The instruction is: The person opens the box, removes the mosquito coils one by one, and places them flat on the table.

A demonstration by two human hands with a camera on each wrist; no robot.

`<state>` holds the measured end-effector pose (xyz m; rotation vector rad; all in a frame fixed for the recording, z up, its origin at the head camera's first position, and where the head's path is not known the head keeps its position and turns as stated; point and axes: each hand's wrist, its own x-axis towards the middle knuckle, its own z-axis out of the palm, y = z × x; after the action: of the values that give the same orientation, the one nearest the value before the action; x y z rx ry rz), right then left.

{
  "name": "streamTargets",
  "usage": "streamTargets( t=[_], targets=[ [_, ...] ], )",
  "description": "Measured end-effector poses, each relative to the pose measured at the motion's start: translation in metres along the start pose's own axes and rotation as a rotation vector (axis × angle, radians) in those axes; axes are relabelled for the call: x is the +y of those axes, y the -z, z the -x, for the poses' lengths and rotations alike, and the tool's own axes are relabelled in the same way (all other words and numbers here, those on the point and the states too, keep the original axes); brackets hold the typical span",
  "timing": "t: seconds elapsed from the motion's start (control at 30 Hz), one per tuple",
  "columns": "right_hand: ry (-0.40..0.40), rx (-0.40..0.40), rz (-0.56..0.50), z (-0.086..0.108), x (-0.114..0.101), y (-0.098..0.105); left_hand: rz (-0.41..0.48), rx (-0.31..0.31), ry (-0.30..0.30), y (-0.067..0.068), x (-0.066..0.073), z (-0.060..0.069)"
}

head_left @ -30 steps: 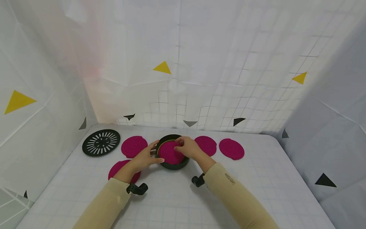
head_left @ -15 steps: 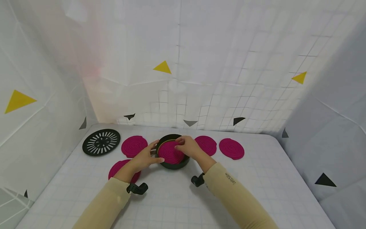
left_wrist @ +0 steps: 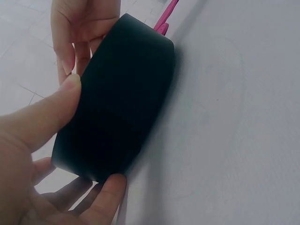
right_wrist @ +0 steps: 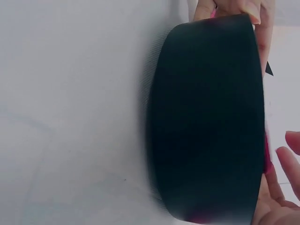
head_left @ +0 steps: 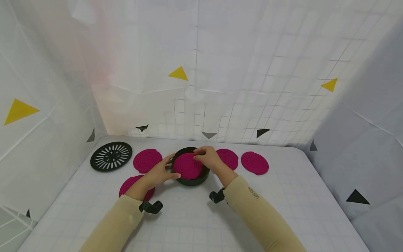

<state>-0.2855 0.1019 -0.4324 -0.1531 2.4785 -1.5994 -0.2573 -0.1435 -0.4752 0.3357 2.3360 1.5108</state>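
Note:
A round dark green holder (head_left: 191,182) stands at the middle of the table; its side wall (left_wrist: 117,98) fills much of the left wrist view. My left hand (head_left: 158,174) grips it from the left, thumb at the rim and fingers round the wall. Over its opening lies a pink coaster (head_left: 187,166) with a spiral pattern, slightly tilted. My right hand (head_left: 208,158) pinches the coaster's upper right edge between thumb and fingers. In the right wrist view the holder's wall (right_wrist: 206,122) hides most of the coaster. Whatever lies deeper in the holder is hidden.
Matching pink coasters lie flat around: one behind my left hand (head_left: 147,161), one partly under my left wrist (head_left: 130,183), and two at the right (head_left: 228,159) (head_left: 255,163). A black slotted disc (head_left: 111,156) lies at the far left. White sheeting (head_left: 220,70) surrounds the table.
My right hand has risen slightly, and the coaster has shifted up and a little left, showing more of the holder's dark inside at the lower right. The left hand stays put.

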Motion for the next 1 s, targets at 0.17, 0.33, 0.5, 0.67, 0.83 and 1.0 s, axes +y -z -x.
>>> streamTargets(
  t=[0.17, 0.33, 0.5, 0.67, 0.83, 1.0],
  targets=[
    [-0.012, -0.013, -0.025, 0.0016, 0.0007, 0.0001, 0.001, 0.001, -0.002, -0.0004, 0.0021, 0.0016],
    [-0.021, -0.015, -0.031, 0.0028, 0.0005, 0.0016, 0.002, 0.001, -0.01, -0.0011, 0.003, 0.0021],
    [-0.04, -0.018, -0.041, 0.0039, -0.0005, 0.003, -0.006, 0.005, -0.009, -0.0008, 0.003, 0.0015],
    [-0.06, -0.025, -0.06, 0.006, -0.003, 0.0036, -0.007, 0.005, -0.011, -0.0007, 0.0015, 0.0001],
    [-0.064, -0.033, -0.085, 0.0063, -0.0033, 0.0044, -0.009, 0.006, -0.009, -0.0003, 0.0008, -0.0003],
    [-0.081, -0.033, -0.123, 0.0064, -0.0049, 0.0053, 0.001, 0.008, -0.005, -0.0002, 0.0013, 0.0]
  ],
)
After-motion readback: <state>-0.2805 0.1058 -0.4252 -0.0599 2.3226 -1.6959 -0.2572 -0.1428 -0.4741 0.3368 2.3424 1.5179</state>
